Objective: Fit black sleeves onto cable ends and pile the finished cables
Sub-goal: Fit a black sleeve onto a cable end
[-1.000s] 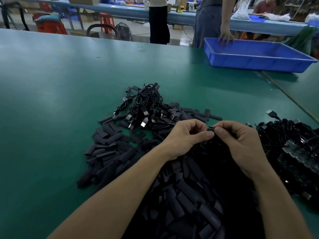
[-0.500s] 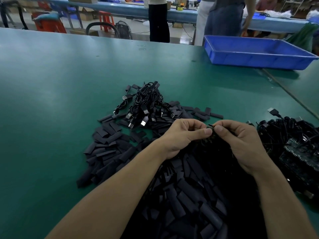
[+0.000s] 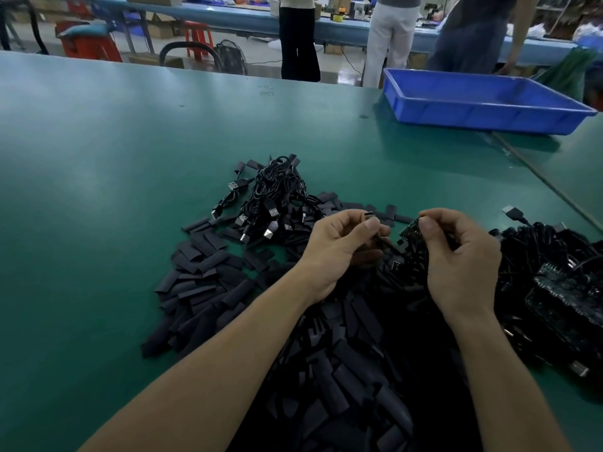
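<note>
- The left hand (image 3: 339,246) has thumb and forefinger clamped together on a black sleeve (image 3: 382,240); its other fingers curl beneath.
- The right hand (image 3: 456,256) pinches the cable end (image 3: 411,228), a small dark board, between thumb and forefinger, just off the left fingertips, a narrow gap between the two pieces.
- To fit it well, I judge: ease the left pinch onto the sleeve's edges so its mouth bows open, turn that mouth towards the right fingertips, and feed the board in narrow edge first, straight, without twisting.
- Hold the board near its wire side, so the fingertips do not block the sleeve sliding over; push until the board is covered.
- The sleeved piece then belongs on the finished cables (image 3: 274,197), the tangle beyond the left fingertips; loose sleeves (image 3: 208,275) spread outward from the left knuckles and under both wrists; waiting cables (image 3: 554,256) lie outside the right little finger.
- The left thumb covers the sleeve's mouth, so flat or open cannot be told; the striped tip above that thumb may be part of the sleeve or a separate piece.
- The wire from the board is lost against the black heap below the fingers, the right hand's lower fingers fold out of sight, and the heap by the wrists is cut off at the frame's bottom edge.
</note>
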A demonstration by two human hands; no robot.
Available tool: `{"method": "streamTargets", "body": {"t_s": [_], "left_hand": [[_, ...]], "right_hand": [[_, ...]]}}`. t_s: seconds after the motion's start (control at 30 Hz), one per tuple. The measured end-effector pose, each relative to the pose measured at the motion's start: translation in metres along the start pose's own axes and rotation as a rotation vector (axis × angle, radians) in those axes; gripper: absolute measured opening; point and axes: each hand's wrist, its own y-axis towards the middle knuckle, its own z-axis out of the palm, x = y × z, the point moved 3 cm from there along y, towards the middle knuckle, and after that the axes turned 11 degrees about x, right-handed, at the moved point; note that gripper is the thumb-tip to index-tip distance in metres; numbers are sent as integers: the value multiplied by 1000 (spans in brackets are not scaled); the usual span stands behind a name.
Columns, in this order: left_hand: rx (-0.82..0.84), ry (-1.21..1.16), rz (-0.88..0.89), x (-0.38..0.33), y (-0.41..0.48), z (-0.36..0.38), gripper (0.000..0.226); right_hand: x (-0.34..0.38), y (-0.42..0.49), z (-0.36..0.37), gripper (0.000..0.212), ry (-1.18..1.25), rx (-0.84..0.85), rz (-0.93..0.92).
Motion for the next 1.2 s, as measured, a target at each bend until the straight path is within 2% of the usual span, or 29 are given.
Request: {"method": "streamTargets", "body": {"t_s": [0.1,0.17,0.3,0.4,0.47,0.53,0.57,0.63,0.7,0.8,1.0,1.1,1.2], "left_hand": [[-28,-65,68,-1,0,4,11],[-109,-111,122,-6,0,1,8],[-341,-122,321,-40,-1,-18,8],[-443,124,568,-80,-8,-23,13],[-475,472,771,-107,-17,-21,15],[-412,797,923,-124,-25,-15,10],[-364,927,942,-127,-29,-14,5],[-307,1148,882,-124,-35,-13,13],[-279,1337,770,-112,-40,-14,20],[-225,1505,617,-88,-47,-16,26],[-39,1388,224,-41,-47,-22,25],[23,1357,110,-25,-43,-26,34],[43,1386,87,-17,-44,-29,42]], "right_hand": [[5,-1,-1,10,-2,-117,26],[7,-1,-3,9,-21,-162,56],[2,-2,-6,16,-179,-60,136],[3,-3,-3,22,-381,-25,108],[3,-4,1,29,-615,-10,126],[4,-6,4,37,-773,34,154],[5,-7,7,37,-799,57,145],[11,-9,13,33,-775,136,47],[18,-9,23,26,-668,315,-88],[21,-14,34,23,-579,554,-69],[8,-18,40,39,-737,703,34],[6,-18,39,30,-630,704,31],[5,-18,38,27,-533,713,32]]}}
